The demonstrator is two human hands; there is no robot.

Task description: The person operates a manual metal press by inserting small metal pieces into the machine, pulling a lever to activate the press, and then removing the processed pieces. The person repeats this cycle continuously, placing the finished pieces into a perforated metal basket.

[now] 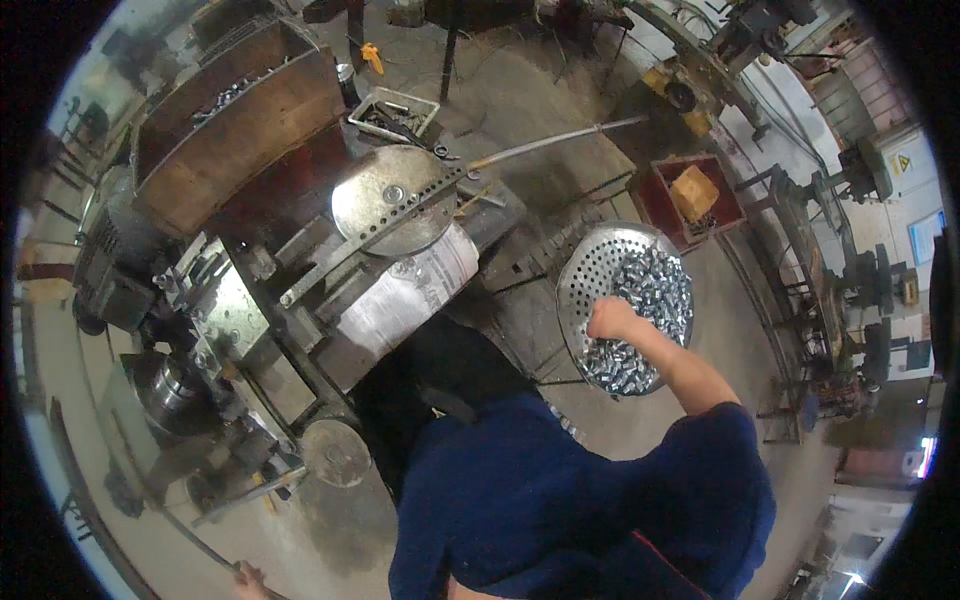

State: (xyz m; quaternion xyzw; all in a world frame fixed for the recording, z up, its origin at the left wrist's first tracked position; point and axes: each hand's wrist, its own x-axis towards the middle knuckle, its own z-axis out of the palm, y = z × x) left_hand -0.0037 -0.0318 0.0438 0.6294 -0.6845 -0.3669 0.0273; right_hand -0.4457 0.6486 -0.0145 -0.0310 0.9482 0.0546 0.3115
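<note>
Grey floor (340, 540) spreading lower-left | right hand (612, 320) resting, fingers together, contents hidden, beside small silvery metal cylinders (655, 285) in round perforated steel tray (582, 283), centre-right | left hand (250, 581) touching long dark bar (205, 548), grip unclear | cylinders probably feeling slick, hard; pinch sides

Right hand (610, 318) is curled, forearm (692, 375) angled behind its grip; left hand (249, 580) curls well apart, leftward.
</note>
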